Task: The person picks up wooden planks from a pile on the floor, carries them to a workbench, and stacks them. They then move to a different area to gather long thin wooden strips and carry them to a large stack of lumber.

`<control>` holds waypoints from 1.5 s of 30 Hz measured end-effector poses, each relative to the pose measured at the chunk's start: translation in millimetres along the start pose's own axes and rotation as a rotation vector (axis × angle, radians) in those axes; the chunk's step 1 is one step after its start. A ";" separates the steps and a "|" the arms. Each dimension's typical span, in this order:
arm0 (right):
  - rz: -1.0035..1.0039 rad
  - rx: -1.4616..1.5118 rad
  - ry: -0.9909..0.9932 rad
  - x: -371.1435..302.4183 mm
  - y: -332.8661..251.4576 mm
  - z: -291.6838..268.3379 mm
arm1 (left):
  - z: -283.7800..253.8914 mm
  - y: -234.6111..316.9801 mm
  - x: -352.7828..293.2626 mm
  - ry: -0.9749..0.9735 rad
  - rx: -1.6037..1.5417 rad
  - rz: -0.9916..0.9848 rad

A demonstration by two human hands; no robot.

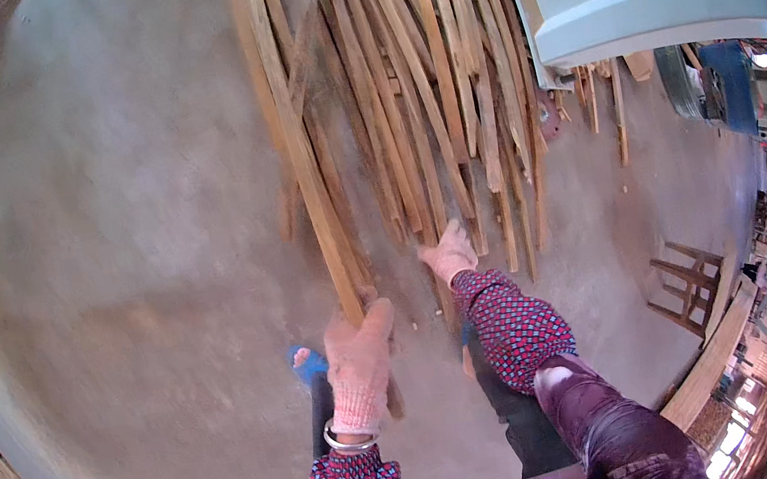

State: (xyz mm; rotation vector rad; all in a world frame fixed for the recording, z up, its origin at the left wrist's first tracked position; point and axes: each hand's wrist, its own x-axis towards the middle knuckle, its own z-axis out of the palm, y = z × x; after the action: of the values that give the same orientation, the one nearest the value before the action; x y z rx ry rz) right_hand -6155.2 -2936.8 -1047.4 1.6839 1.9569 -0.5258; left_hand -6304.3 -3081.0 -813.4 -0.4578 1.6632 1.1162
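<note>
Left hand (359, 357) gloved, fist closed around a long wood strip (303, 167) running to 12 o'clock. Right hand (450, 251) open, fingers on the strip pile (420, 85) at 1 o'clock. Risk: lifted strip may snag neighbours, scattering pile over the concrete floor (131, 277).

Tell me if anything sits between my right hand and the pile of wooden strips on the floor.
Nothing visible does. The right hand already reaches the near ends of the wooden strips, fingers on them. The left hand grips a separate bundle of strips beside it, clear of the right hand's path.
</note>
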 end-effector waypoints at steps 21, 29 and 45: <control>-0.199 1.200 -0.780 -127.5 22.9 -256.7 | -17.1 -56.5 -59.8 -0.080 -0.130 0.000; -0.249 0.902 -0.710 -208.4 100.5 -358.9 | -42.7 -50.6 -191.9 -0.195 -0.223 -0.058; -0.318 0.736 -0.344 -260.0 57.9 -334.4 | -167.7 -19.3 -295.9 -0.036 -0.007 -0.043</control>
State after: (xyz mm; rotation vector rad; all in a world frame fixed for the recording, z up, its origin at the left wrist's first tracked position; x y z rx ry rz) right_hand -6110.4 -2937.1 -622.2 1.5024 1.8848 -1.6972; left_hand -6264.2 -3295.7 -552.0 -0.4734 1.6113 1.0925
